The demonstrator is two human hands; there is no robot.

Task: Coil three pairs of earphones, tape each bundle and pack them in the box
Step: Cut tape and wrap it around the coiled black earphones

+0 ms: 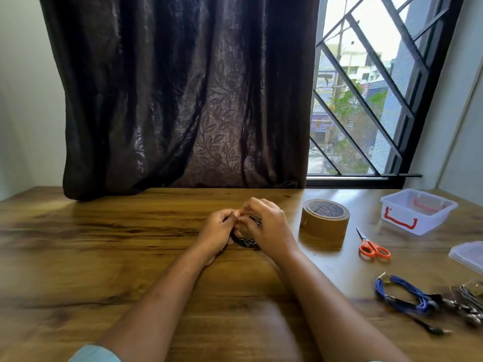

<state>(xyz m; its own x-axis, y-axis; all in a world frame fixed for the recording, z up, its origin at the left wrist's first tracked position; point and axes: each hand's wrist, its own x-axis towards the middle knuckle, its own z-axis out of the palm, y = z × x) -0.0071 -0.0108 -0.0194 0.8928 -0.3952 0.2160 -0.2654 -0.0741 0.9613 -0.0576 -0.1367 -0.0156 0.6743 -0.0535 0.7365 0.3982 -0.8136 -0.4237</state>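
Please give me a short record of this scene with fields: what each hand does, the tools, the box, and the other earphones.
left hand: grips black earphone coil at mid table
right hand: pinches the same coil
tape roll: right of the hands, untouched
scissors: closed, right of tape roll
box: open, far right
lid: lies apart, nearer than box
blue earphones: looped, near right
grey earphones: beside the blue ones
tape on coil: cannot tell, blurred
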